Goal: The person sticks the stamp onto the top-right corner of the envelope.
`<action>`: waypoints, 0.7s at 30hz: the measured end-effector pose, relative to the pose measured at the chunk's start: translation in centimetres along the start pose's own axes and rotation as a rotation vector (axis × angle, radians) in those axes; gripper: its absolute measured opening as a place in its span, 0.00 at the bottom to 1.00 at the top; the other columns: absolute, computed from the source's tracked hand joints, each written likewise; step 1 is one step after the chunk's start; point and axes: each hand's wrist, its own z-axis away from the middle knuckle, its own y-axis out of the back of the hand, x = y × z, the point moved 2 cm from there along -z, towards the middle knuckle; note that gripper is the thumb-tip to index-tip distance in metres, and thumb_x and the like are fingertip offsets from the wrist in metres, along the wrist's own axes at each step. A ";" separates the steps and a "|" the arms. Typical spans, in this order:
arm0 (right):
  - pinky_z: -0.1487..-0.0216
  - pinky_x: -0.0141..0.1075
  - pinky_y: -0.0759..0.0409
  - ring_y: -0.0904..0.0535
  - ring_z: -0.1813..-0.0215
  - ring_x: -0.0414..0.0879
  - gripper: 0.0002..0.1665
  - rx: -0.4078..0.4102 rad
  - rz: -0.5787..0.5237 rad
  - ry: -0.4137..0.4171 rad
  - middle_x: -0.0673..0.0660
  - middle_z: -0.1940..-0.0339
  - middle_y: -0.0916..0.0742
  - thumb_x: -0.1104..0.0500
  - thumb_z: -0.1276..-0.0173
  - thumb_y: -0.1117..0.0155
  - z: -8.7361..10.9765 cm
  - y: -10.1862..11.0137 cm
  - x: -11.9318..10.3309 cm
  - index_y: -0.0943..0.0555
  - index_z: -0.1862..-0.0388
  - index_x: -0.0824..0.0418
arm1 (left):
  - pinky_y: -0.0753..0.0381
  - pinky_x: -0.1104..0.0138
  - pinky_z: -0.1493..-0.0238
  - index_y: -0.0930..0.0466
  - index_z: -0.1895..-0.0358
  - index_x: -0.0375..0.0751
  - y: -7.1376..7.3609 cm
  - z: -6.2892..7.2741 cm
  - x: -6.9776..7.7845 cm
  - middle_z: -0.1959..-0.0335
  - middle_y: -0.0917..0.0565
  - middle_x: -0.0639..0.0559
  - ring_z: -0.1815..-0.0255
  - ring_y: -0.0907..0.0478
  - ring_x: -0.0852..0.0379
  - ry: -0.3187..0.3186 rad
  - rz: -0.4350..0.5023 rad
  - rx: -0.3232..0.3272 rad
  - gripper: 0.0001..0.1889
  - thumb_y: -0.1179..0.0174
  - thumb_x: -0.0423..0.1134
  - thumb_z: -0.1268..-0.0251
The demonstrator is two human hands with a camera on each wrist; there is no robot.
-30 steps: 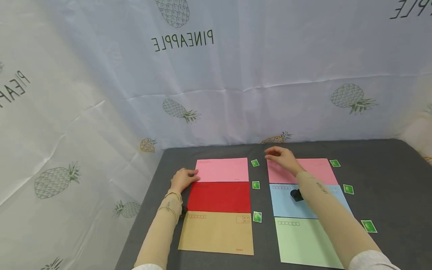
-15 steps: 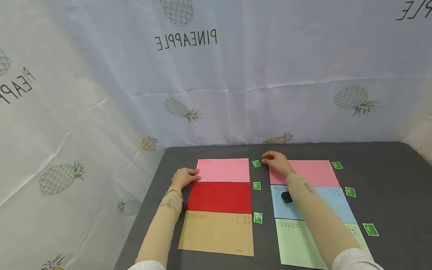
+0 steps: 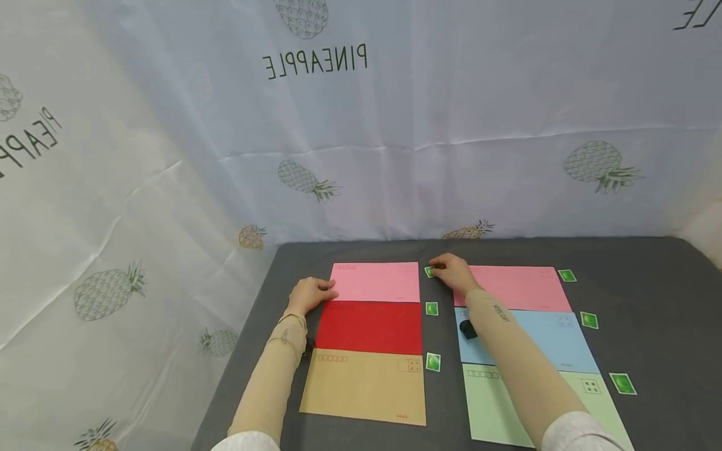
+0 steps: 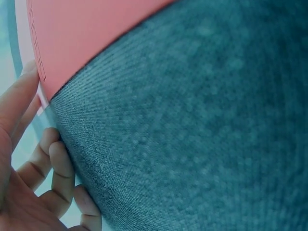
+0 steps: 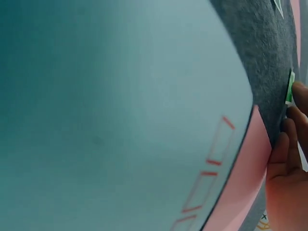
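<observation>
My left hand point(image 3: 307, 295) touches the left edge of the upper left pink envelope point(image 3: 375, 282) with thumb and forefinger. In the left wrist view its other fingers point(image 4: 61, 166) are loosely bent beside the dark cloth. My right hand point(image 3: 453, 274) reaches over the right-hand pink envelope point(image 3: 519, 288). Its fingertips are at a small green stamp point(image 3: 428, 272), which lies flat just right of the left pink envelope and is partly covered. In the right wrist view the thumb meets one edge of this stamp point(image 5: 289, 89), and the other fingers bend below it.
Under the left pink envelope lie a red envelope point(image 3: 369, 327) and a tan one point(image 3: 363, 385). The right column continues with a blue envelope point(image 3: 544, 341) and a green one point(image 3: 598, 407). Other green stamps point(image 3: 432, 308) lie beside both columns on the dark grey tablecloth point(image 3: 665, 288).
My right hand has moved left, from the corner of the right pink envelope to the top stamp. The left hand stays at the left pink envelope's edge. The view has shifted slightly.
</observation>
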 end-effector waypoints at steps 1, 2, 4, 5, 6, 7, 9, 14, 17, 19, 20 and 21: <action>0.43 0.51 0.27 0.25 0.47 0.59 0.19 0.004 0.016 0.014 0.66 0.46 0.21 0.61 0.35 0.41 0.0 0.0 0.0 0.21 0.46 0.67 | 0.28 0.46 0.46 0.22 0.44 0.54 0.0 0.0 0.0 0.42 0.21 0.43 0.43 0.25 0.44 -0.001 0.000 0.001 0.24 0.34 0.50 0.46; 0.43 0.51 0.27 0.24 0.46 0.59 0.19 0.007 0.028 0.021 0.67 0.46 0.21 0.61 0.35 0.41 0.1 -0.1 0.0 0.21 0.47 0.68 | 0.28 0.46 0.46 0.22 0.44 0.54 0.0 -0.1 0.0 0.42 0.21 0.43 0.43 0.25 0.44 0.000 -0.001 0.001 0.24 0.34 0.51 0.46; 0.43 0.51 0.27 0.24 0.46 0.59 0.18 0.013 0.048 0.035 0.67 0.47 0.21 0.62 0.35 0.41 0.1 -0.1 0.0 0.21 0.48 0.68 | 0.28 0.46 0.46 0.22 0.44 0.54 0.0 -0.1 0.0 0.42 0.21 0.43 0.42 0.25 0.44 0.000 -0.006 -0.001 0.24 0.34 0.50 0.46; 0.43 0.51 0.27 0.24 0.46 0.60 0.18 0.014 0.060 0.041 0.67 0.47 0.20 0.62 0.35 0.41 0.1 -0.2 0.0 0.21 0.48 0.68 | 0.28 0.46 0.46 0.22 0.43 0.54 0.0 -0.1 0.1 0.42 0.21 0.43 0.42 0.25 0.44 0.002 -0.009 -0.003 0.24 0.34 0.50 0.46; 0.42 0.51 0.27 0.24 0.46 0.60 0.18 0.016 0.070 0.044 0.66 0.47 0.20 0.62 0.35 0.41 0.1 -0.2 -0.1 0.20 0.48 0.68 | 0.28 0.46 0.46 0.22 0.43 0.54 0.0 -0.1 0.0 0.42 0.21 0.43 0.43 0.25 0.44 0.002 -0.015 -0.002 0.24 0.34 0.50 0.46; 0.42 0.51 0.27 0.24 0.46 0.60 0.17 0.016 0.083 0.047 0.66 0.47 0.20 0.62 0.35 0.41 0.1 -0.2 -0.1 0.20 0.49 0.68 | 0.28 0.46 0.47 0.22 0.43 0.54 0.0 -0.1 0.1 0.42 0.22 0.43 0.43 0.25 0.44 0.003 -0.018 -0.004 0.24 0.35 0.50 0.46; 0.43 0.51 0.27 0.24 0.46 0.60 0.17 0.022 0.114 0.062 0.66 0.48 0.19 0.62 0.35 0.41 0.0 -0.2 -0.1 0.20 0.50 0.68 | 0.28 0.45 0.46 0.23 0.43 0.54 0.1 0.0 0.2 0.42 0.21 0.43 0.43 0.25 0.44 0.006 -0.022 -0.005 0.24 0.35 0.50 0.46; 0.45 0.51 0.26 0.23 0.50 0.59 0.15 0.031 0.160 0.080 0.66 0.51 0.19 0.62 0.36 0.41 -0.3 -0.3 -0.1 0.19 0.52 0.68 | 0.29 0.45 0.45 0.23 0.42 0.54 0.1 0.2 0.4 0.42 0.21 0.43 0.43 0.25 0.43 0.004 -0.019 -0.008 0.25 0.35 0.51 0.46; 0.46 0.50 0.25 0.24 0.52 0.58 0.15 0.024 0.145 0.058 0.66 0.52 0.20 0.62 0.36 0.40 -0.3 -0.3 0.0 0.19 0.52 0.68 | 0.29 0.45 0.45 0.23 0.42 0.54 0.1 0.2 0.5 0.42 0.22 0.43 0.43 0.25 0.43 0.006 -0.021 -0.008 0.25 0.35 0.51 0.45; 0.46 0.50 0.25 0.24 0.53 0.57 0.15 0.018 0.131 0.045 0.66 0.53 0.21 0.62 0.36 0.40 -0.3 -0.3 -0.1 0.19 0.52 0.68 | 0.30 0.44 0.45 0.23 0.42 0.54 0.1 0.3 0.5 0.42 0.22 0.42 0.42 0.25 0.43 0.009 -0.020 -0.006 0.25 0.35 0.51 0.45; 0.46 0.50 0.25 0.24 0.53 0.57 0.15 0.016 0.125 0.034 0.65 0.53 0.21 0.62 0.36 0.40 -0.3 -0.3 -0.1 0.19 0.52 0.68 | 0.30 0.44 0.45 0.23 0.42 0.54 0.1 0.3 0.5 0.42 0.22 0.42 0.42 0.25 0.43 0.011 -0.020 -0.006 0.25 0.35 0.51 0.45; 0.46 0.49 0.25 0.24 0.52 0.56 0.15 0.015 0.118 0.025 0.65 0.53 0.21 0.62 0.36 0.40 -0.3 -0.3 -0.1 0.20 0.52 0.67 | 0.30 0.44 0.44 0.23 0.42 0.54 0.1 0.3 0.6 0.42 0.22 0.43 0.42 0.25 0.43 0.012 -0.018 -0.005 0.25 0.35 0.51 0.46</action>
